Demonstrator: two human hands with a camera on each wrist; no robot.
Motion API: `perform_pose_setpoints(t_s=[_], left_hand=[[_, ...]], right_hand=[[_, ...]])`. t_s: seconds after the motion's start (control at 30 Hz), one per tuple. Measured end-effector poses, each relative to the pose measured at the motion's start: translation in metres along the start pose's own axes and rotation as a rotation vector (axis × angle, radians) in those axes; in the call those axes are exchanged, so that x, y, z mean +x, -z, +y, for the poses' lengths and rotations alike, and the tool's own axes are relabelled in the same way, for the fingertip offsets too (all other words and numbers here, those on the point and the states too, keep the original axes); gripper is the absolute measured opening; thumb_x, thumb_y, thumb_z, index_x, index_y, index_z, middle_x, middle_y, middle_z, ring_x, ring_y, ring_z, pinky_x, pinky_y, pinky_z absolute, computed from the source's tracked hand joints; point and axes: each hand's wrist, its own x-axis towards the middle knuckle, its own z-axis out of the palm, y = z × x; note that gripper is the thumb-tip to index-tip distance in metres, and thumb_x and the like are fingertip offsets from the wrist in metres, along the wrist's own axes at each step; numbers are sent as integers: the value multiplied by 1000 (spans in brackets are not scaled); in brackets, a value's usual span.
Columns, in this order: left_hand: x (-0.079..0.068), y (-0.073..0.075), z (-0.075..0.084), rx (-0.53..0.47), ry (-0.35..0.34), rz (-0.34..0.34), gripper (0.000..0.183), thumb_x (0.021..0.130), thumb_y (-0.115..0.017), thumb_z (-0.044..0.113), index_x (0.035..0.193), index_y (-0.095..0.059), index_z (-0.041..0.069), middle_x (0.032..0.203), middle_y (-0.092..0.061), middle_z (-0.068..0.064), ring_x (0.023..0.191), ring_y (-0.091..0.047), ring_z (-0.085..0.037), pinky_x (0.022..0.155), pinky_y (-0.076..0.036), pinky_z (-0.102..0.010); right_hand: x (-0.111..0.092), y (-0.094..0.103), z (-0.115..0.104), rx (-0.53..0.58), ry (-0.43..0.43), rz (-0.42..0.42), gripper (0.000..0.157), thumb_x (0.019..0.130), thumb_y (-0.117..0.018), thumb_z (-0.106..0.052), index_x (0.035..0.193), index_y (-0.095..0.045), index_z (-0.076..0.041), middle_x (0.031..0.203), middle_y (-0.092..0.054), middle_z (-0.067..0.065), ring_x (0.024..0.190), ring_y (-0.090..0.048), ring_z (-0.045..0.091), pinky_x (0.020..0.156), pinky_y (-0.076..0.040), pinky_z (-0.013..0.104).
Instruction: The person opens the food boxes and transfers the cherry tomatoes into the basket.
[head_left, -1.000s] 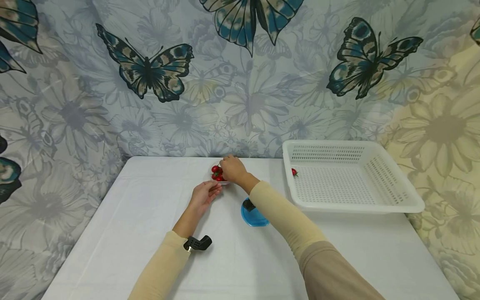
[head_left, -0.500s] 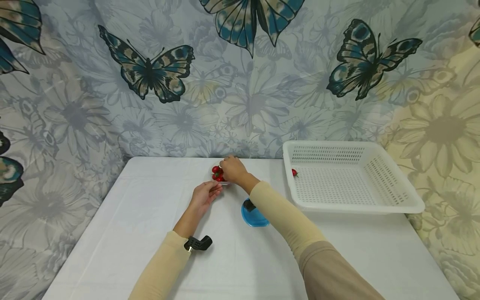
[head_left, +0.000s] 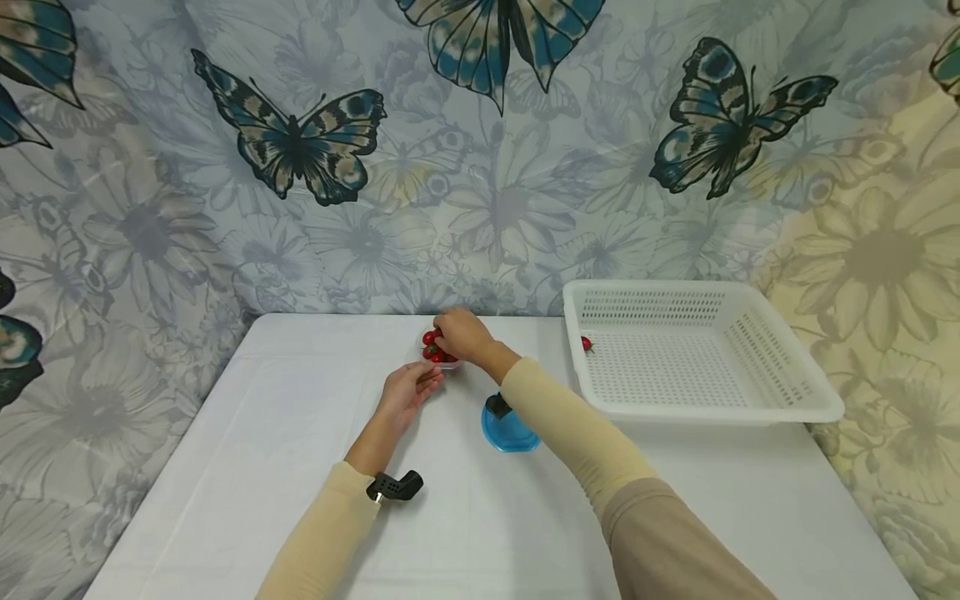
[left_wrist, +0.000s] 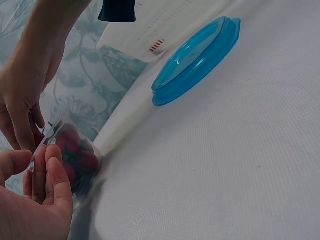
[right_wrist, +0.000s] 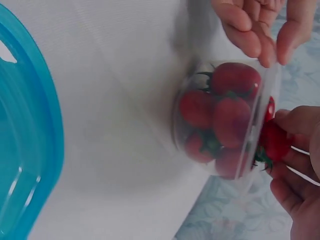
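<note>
At the table's far edge, a clear plastic container point(right_wrist: 265, 87) holds several red cherry tomatoes point(right_wrist: 232, 117) with green stems. My left hand point(head_left: 405, 390) pinches its near rim between thumb and fingers. Over the mouth of the container, my right hand point(head_left: 463, 335) grips one cherry tomato point(right_wrist: 276, 142) between thumb and fingers; the right wrist view shows this tomato right at the rim, green leaves downward in that view. In the head view the right hand hides part of the container.
A blue plastic lid point(head_left: 510, 432) lies on the white-covered table point(head_left: 247, 467), partly under the right forearm. To the right stands a white perforated basket point(head_left: 712, 414) with one cherry tomato point(head_left: 587, 343) at its left side. A butterfly-patterned cloth point(head_left: 480, 208) hangs behind the table.
My right hand has shifted slightly left over the container, uncovering a little more of its right side. The left hand stays at the rim.
</note>
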Motion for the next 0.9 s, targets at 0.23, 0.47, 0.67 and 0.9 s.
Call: perform_pose_setpoints(t_s=[0.23,0.47,0.67,0.9], left_hand=[[0,-1,1,4,11,7,11,96,-58,12,103,-56,3,78,-69,3,76,-68,-7,72,-56,-17],[0,-2,3,-1,8,-2,10,97,-57,12,102,-56,4,78,-69,3,75,-68,-7,71,-56,-17],[2,-1,2,-3,19,8,10,97,-57,12,103,-56,4,80,-69,1,76,-68,-8,71,-56,-17],[0,-2,3,-7,19,5,11,98,-57,12,105,-56,4,79,-69,2,76,-69,-8,72,-56,-17]], right_hand=[[0,10,-1,86,-14,-35,27,94,-64,-22,113,-68,-3,108,-67,10,97,-65,22,88,-55,32],[0,20,2,96,-3,-52,26,94,-64,-22,112,-68,-3,108,-66,9,97,-64,22,88,-54,33],[-1,28,9,138,0,-67,24,95,-63,-20,112,-68,-3,108,-65,9,97,-63,21,84,-55,32],[-1,48,20,137,8,-63,16,95,-62,-17,102,-70,-5,100,-67,8,90,-63,21,79,-54,30]])
